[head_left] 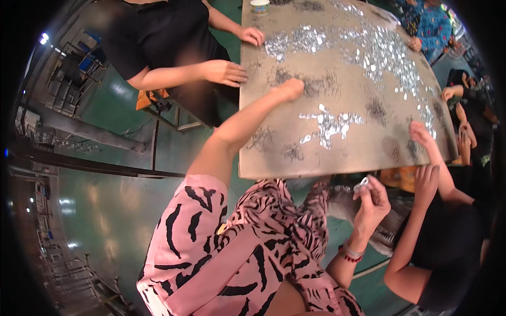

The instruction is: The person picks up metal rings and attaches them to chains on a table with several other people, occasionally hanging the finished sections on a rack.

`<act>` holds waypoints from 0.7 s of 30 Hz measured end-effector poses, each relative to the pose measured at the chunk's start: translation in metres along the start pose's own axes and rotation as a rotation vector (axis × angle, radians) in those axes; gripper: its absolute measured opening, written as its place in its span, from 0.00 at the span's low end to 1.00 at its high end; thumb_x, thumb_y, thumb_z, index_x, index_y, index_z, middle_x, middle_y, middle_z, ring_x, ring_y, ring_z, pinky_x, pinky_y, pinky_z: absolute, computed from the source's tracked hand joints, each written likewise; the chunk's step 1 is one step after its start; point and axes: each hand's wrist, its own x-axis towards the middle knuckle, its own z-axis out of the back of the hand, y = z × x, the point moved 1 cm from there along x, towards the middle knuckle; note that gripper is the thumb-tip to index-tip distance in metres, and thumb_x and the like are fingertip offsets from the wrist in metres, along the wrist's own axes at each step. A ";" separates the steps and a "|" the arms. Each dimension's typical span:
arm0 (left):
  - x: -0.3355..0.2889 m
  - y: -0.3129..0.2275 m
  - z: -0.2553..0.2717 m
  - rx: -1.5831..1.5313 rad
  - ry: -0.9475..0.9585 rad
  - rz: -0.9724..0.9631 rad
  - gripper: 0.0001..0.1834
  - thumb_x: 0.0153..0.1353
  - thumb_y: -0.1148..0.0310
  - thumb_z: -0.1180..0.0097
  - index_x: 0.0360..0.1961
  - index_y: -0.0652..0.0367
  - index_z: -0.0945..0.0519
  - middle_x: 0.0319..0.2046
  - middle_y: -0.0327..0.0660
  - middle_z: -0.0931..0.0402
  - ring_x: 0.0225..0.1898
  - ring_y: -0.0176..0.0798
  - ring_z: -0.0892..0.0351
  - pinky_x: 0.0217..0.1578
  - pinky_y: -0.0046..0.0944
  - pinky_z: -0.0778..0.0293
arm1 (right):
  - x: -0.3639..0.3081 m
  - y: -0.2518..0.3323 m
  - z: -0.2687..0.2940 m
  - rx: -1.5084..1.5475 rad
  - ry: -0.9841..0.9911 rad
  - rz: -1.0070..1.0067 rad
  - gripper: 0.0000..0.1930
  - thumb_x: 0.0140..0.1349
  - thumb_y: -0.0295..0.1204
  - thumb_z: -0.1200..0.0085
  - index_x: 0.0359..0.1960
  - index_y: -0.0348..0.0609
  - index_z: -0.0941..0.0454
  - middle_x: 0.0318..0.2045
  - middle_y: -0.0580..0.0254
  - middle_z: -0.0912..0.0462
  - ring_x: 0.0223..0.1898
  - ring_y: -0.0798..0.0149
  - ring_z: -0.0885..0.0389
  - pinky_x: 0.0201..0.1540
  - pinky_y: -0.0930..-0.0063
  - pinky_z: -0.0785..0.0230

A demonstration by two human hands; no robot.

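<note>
My left hand [291,90] reaches out over the table and rests at a scattered pile of thin dark pins [322,86]. Its fingers are curled down, so whatever is between them is hidden. Close to my lap, past the table's front edge, my right hand [372,203] pinches a small shiny metal piece [363,182] with a ring-like end. A few shiny pieces [342,188] show just left of it; I cannot tell whether they are joined to it. Between my hands, a small heap of flat silvery metal pieces [329,126] lies on the table.
The tan-topped table [274,160] carries a larger spread of silvery pieces [377,50] and more dark pin piles [376,109]. A small tub [259,6] stands at the far left corner. Co-workers' hands [225,72] rest along the left edge; others [421,134] are at the right.
</note>
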 end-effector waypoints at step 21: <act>-0.148 -0.159 0.026 -1.219 0.207 -0.236 0.08 0.59 0.71 0.47 0.34 0.66 0.26 0.29 0.39 0.24 0.32 0.31 0.23 0.34 0.31 0.26 | -0.013 0.008 -0.005 -0.266 -0.024 -0.008 0.14 0.49 0.17 0.43 0.40 0.35 0.24 0.29 0.66 0.20 0.33 0.77 0.24 0.36 0.85 0.33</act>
